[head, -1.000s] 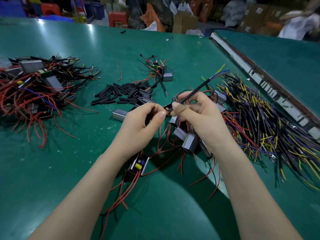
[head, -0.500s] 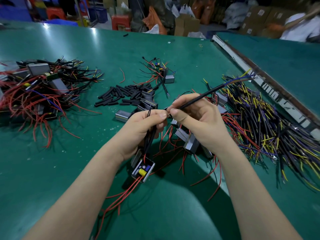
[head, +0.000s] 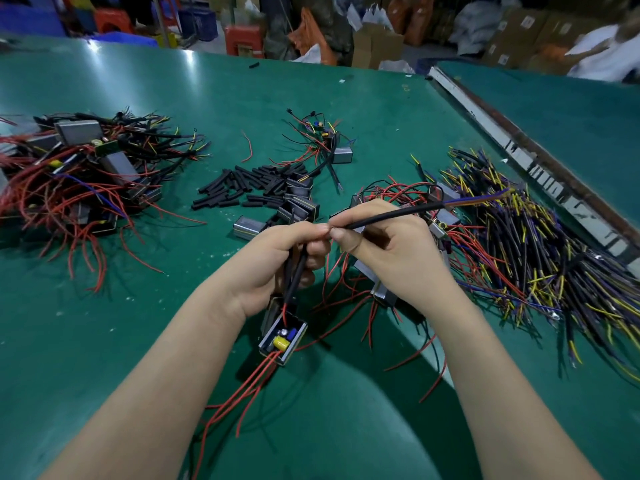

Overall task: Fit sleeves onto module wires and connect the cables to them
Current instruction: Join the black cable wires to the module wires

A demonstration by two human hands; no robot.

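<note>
My left hand (head: 277, 261) grips the sleeved wire (head: 296, 275) of a small grey module (head: 282, 336), which hangs below the hand with its board, yellow capacitor and red wires showing. My right hand (head: 391, 251) pinches the near end of a black cable (head: 398, 215) whose blue and yellow cores point up and to the right. Thumb and fingertips of both hands meet at the joint between wire and cable. Loose black sleeves (head: 242, 187) lie in a heap beyond my hands.
A pile of cables (head: 540, 251) with yellow and purple cores covers the green table (head: 104, 341) at the right. Modules with red wires (head: 408, 195) lie under my right hand. A tangled heap of modules (head: 76, 168) sits at far left. A rail (head: 519, 147) runs along the right.
The module has dropped lower under my left hand and its sleeved wire now hangs straight. The cable in my right hand has tilted flatter, and the fingertips of both hands have closed together.
</note>
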